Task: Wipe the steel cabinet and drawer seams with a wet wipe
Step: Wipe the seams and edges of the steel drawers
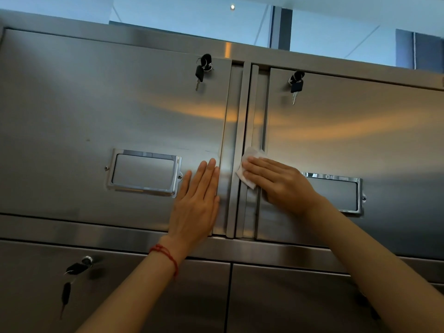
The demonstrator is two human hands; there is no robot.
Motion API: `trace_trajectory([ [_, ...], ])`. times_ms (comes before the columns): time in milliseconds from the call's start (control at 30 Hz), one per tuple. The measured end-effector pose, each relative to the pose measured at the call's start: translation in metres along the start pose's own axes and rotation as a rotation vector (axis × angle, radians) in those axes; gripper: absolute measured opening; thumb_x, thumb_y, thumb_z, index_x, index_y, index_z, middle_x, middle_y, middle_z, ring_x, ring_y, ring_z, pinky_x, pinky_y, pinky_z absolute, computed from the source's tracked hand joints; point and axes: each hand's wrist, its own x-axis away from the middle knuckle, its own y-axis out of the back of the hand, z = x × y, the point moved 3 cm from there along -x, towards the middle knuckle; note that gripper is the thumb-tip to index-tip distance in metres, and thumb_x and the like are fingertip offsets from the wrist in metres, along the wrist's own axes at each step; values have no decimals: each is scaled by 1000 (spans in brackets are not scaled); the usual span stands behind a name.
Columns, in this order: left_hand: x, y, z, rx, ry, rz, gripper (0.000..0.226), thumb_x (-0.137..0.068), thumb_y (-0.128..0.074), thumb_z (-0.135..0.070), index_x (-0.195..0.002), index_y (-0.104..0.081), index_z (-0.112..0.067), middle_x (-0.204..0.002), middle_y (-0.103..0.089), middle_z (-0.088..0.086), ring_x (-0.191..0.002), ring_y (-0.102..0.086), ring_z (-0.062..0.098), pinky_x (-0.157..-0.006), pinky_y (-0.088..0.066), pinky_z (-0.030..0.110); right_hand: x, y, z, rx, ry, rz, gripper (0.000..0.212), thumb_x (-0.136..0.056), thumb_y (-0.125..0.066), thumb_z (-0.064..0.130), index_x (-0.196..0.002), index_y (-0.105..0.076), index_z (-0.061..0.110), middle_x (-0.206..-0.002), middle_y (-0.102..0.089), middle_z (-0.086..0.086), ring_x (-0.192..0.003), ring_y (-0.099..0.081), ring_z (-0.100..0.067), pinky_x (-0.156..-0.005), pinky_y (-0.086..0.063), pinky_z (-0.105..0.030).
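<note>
Steel cabinet (96,104): left hand (197,203) flat, fingers together; right hand (278,183) presses wet wipe (249,156) onto seam (242,145).

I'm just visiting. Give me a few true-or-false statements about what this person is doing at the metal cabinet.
1. The right hand presses a white wipe near the seam between two doors. True.
2. The left hand holds a spray bottle. False: it lies flat and empty on the left door.
3. Keys hang from the left door's lock. True.
4. The left wrist is bare. False: it wears a red string bracelet.
</note>
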Motion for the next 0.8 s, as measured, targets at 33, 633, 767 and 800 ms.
trace_trajectory([
  [33,0,0,0,-2,-2,2,52,-96,-26,-25,-140,-30,2,-149,-26,19,-138,-22,32,-111,-23,49,0,-1,0,2,-12,-14,36,-72,-78,0,-107,-68,-3,-117,-63,-19,-110,-60,-33,-86,-53,-45],
  [633,-40,11,9,33,0,-35,51,-94,-28,-23,-135,-38,5,-142,-35,23,-132,-33,36,-106,-30,53,-8,-5,-13,23,-81,-46,43,-68,-83,6,-107,-69,-2,-116,-64,-18,-110,-60,-31,-88,-53,-45],
  [767,-40,10,10,40,-3,-42,51,-93,-29,-24,-135,-38,5,-142,-35,22,-132,-32,36,-106,-31,54,-7,-6,-10,18,-74,-41,44,-66,-84,5,-107,-69,-2,-115,-64,-18,-109,-61,-32,-88,-52,-45],
  [800,-40,10,10,41,-4,-38,51,-94,-28,-24,-135,-38,5,-143,-35,22,-132,-32,36,-105,-31,54,-7,-6,-11,17,-67,-39,44,-66,-84,5,-107,-69,-2,-115,-64,-18,-109,-61,-31,-89,-52,-45],
])
